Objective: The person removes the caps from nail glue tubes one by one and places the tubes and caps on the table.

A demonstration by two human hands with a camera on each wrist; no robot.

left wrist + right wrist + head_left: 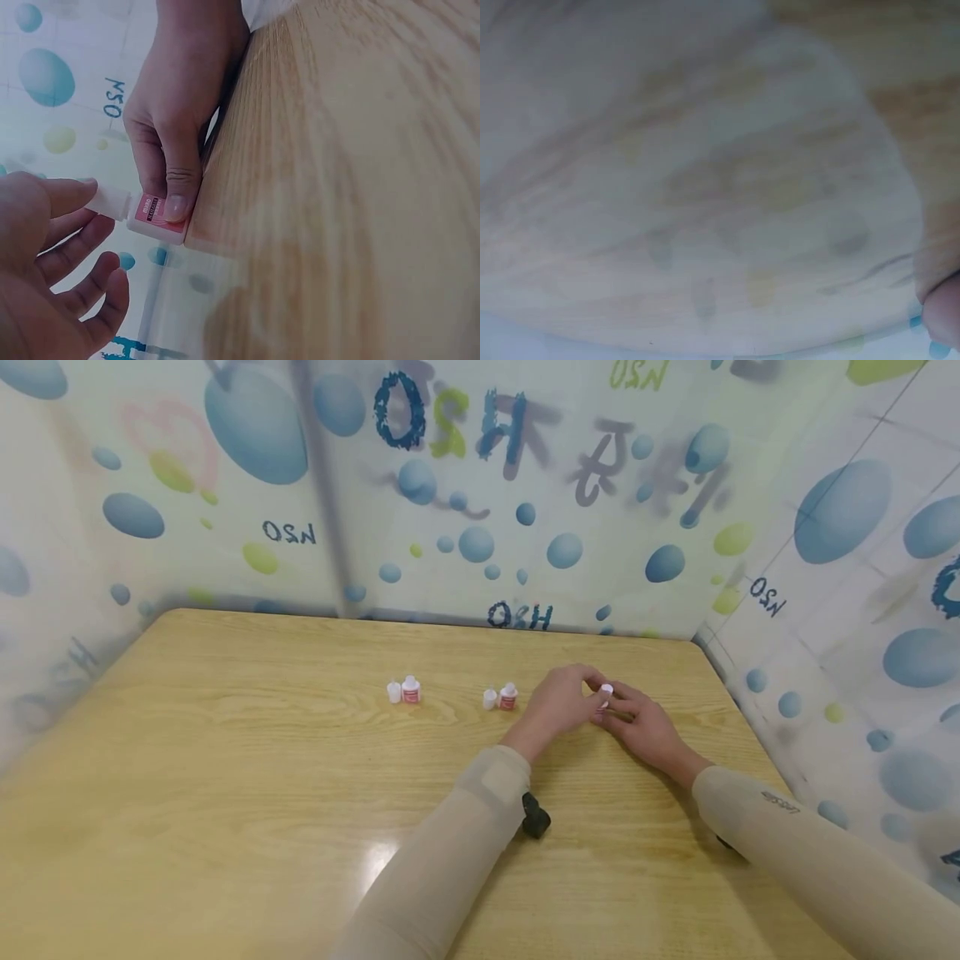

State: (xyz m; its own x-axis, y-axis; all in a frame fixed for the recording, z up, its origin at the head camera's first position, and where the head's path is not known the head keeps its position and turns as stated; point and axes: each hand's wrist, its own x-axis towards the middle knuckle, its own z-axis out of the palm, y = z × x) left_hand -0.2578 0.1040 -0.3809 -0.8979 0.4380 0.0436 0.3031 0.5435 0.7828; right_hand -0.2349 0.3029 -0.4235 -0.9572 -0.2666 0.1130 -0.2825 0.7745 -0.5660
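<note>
At the table's right side, both hands meet at a small white bottle with a red label (154,232). My left hand (558,700) pinches its white cap (112,201) between thumb and finger, the other fingers loosely curled, as the left wrist view shows. My right hand (651,731) grips the bottle body low against the tabletop, thumb over the label. The fingers largely cover the bottle in the head view. The right wrist view is blurred and shows only a bit of skin at its right edge.
Left of the hands on the wooden table (300,793) stand two similar bottles, a nearer one (508,697) and a farther one (411,692). Each has a small white piece beside it, one nearer (490,699), one farther (393,693). Patterned curtain-like walls (480,543) enclose the table.
</note>
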